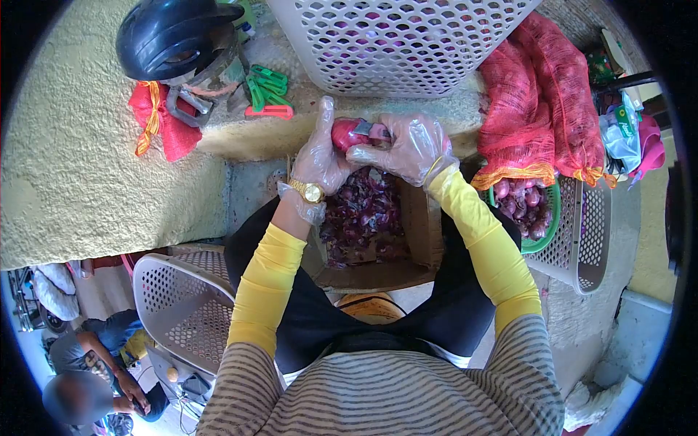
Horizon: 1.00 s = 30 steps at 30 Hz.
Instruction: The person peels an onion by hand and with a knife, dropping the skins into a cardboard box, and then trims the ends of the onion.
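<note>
My left hand (318, 156), in a clear plastic glove with a gold watch at the wrist, cradles a red onion (344, 134), thumb pointing up. From the other side, my gloved right hand (418, 145) closes its fingers at the onion. Between its thumb and fingers is a small flat grey and pinkish piece (361, 128), pressed against the onion's side; I cannot tell its kind. Below both hands, a cardboard box (420, 232) between my legs holds loose purple onion skins (363, 218).
A white perforated crate (407, 51) stands on the ledge ahead. Red mesh sacks (516, 109) lie right, above onions in a green basket (557, 225). Green clips (267, 86) and a dark helmet (171, 40) sit left. Another crate (185, 305) and a seated person (109, 356) are lower left.
</note>
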{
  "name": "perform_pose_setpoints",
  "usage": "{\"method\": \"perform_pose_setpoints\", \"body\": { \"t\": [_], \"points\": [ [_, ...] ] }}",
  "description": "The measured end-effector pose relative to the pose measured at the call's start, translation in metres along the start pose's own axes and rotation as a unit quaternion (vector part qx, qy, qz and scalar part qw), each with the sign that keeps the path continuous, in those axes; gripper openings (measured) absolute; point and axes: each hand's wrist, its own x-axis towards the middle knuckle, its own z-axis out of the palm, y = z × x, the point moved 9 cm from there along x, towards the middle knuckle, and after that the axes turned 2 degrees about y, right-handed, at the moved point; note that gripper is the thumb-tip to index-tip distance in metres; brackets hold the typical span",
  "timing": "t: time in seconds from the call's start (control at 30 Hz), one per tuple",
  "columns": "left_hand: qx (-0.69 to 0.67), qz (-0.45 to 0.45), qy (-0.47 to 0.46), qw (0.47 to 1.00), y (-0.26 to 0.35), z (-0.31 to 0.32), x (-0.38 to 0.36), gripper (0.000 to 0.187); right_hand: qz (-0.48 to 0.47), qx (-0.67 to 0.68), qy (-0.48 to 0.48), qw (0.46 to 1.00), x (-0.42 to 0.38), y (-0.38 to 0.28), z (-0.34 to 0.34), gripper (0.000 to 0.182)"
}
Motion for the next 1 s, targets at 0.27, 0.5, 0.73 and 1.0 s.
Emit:
{"method": "perform_pose_setpoints", "body": {
  "t": [0.27, 0.5, 0.73, 1.0],
  "points": [
    [-0.022, -0.019, 0.009, 1.000, -0.002, 0.002, -0.003, 0.067, -0.010, -0.001, -0.003, 1.000, -0.001, -0.003, 0.002, 0.060],
    [-0.021, 0.000, 0.014, 1.000, 0.000, 0.003, -0.001, 0.074, -0.014, 0.023, 0.015, 1.000, -0.002, -0.006, 0.000, 0.049],
    [0.004, 0.031, 0.032, 0.999, 0.006, -0.008, 0.002, 0.075, -0.066, -0.050, -0.015, 0.996, -0.002, -0.009, 0.007, 0.052],
    [0.009, 0.056, 0.059, 0.997, 0.015, -0.014, 0.000, 0.072, -0.150, -0.041, -0.188, 0.970, -0.015, -0.026, 0.040, 0.058]
  ]
}}
